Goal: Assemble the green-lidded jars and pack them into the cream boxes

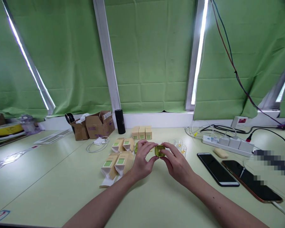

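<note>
Between my two hands, above the table, is a small yellow-green square cup [159,151] with its hollow side facing me. My left hand [143,158] pinches its left edge with thumb and fingers. On the other edge, my right hand [177,161] grips it, one finger reaching over the opening. Left of my left hand stand open kraft paper boxes [123,162] with green labels and raised flaps. A green piece [136,148] shows partly behind my left hand. Clear cups [180,146] with yellowish bits inside sit just behind my right hand.
Three closed kraft boxes [142,133] stand farther back. Cardboard cartons [99,124], a black cylinder [120,121] and a white charger [99,141] are at the back left. To the right lie two phones [218,169], a power strip [228,144] and loose cables.
</note>
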`<state>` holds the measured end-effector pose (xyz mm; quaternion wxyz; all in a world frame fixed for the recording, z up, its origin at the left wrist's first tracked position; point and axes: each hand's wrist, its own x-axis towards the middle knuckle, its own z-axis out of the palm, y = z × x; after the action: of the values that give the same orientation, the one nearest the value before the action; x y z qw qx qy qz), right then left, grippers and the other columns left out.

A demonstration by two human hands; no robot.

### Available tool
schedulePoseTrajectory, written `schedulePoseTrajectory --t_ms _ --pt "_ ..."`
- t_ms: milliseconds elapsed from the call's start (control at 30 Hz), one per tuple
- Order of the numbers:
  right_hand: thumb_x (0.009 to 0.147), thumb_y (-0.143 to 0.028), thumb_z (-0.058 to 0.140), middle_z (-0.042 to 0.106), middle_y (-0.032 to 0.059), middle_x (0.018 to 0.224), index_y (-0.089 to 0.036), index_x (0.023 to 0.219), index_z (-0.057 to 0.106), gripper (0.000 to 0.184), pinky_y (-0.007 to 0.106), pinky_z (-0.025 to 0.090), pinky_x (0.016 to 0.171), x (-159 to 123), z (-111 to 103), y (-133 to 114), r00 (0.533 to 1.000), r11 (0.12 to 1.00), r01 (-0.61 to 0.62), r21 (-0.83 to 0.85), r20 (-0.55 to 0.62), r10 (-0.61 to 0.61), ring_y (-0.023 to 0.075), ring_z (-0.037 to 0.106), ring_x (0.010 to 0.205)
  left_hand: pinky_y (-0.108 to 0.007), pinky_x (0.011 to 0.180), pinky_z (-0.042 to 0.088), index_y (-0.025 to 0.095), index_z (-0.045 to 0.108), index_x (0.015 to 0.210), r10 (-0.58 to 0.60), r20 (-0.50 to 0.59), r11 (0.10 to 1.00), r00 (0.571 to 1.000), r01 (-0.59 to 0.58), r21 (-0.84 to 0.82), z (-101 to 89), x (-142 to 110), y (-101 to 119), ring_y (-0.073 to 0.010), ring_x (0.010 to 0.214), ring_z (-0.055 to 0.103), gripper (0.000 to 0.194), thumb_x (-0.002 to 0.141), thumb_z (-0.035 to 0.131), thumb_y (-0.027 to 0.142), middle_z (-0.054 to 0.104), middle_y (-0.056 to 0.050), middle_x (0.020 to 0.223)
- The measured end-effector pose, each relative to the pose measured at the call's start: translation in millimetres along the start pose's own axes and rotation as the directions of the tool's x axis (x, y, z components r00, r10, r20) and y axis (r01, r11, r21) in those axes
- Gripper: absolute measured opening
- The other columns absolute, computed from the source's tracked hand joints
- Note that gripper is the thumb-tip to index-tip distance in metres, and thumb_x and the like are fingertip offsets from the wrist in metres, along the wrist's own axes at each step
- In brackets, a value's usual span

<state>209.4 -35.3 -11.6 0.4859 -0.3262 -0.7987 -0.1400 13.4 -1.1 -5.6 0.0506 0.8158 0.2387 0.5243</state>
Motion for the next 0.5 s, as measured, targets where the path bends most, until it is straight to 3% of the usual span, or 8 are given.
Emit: schedulePoseTrajectory --t_ms 500 --pt "0.1 -0.009 0.048 0.061 0.0169 0.129 -0.023 0.121 0.062 0.029 0.045 0.062 0.09 -0.6 0.1 0.9 1.0 0.999 0.014 0.032 -0.001 -0.013 0.0286 0.064 0.118 -0.054 0.098 0.048 0.024 0.064 0.129 0.002 -0.015 1.0 1.0 -0.002 0.01 1.0 -0.8 -0.1 -0.0311 0.113 0.055 0.039 0.09 0.068 0.019 0.07 -0.012 0.115"
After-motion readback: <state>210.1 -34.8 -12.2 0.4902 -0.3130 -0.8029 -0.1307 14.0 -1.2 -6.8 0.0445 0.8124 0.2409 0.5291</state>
